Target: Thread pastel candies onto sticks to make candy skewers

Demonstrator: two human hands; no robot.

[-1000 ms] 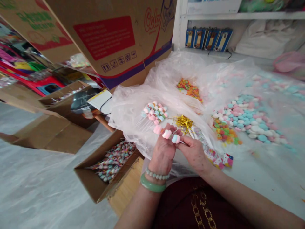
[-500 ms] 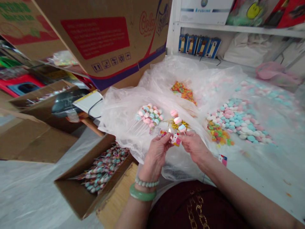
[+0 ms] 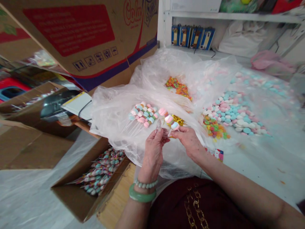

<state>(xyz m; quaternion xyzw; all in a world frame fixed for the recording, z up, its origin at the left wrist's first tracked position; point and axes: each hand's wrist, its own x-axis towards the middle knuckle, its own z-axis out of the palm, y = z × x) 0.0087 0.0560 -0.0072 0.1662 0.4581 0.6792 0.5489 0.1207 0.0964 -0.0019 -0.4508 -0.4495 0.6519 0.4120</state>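
My right hand [image 3: 188, 140] pinches the stick of a marshmallow skewer [image 3: 169, 119], with pink, white and blue marshmallows and small gummy rings between them. Close beside it, my left hand [image 3: 154, 144] is closed on a small clear plastic bag [image 3: 159, 124], whose lower part is hidden by the fingers. Behind the skewer lies a bunch of gold twist ties [image 3: 178, 120]. To the left, several finished marshmallow skewers [image 3: 143, 114] rest on the plastic sheet [image 3: 111, 105], their sticks toward me.
Loose marshmallows [image 3: 232, 109] and gummy rings [image 3: 214, 127] lie on the right, with more gummy rings [image 3: 178, 87] farther back. A carton [image 3: 88, 194] of wrapped skewers stands low on the left. A large cola carton [image 3: 95, 38] rises at the back left. Printed cards [image 3: 219, 155] lie by my right forearm.
The brightly printed piece between my hands no longer shows; the clear bag now stands up from my left fingers. The skewer tilts more to the left. The whole view has shifted slightly.
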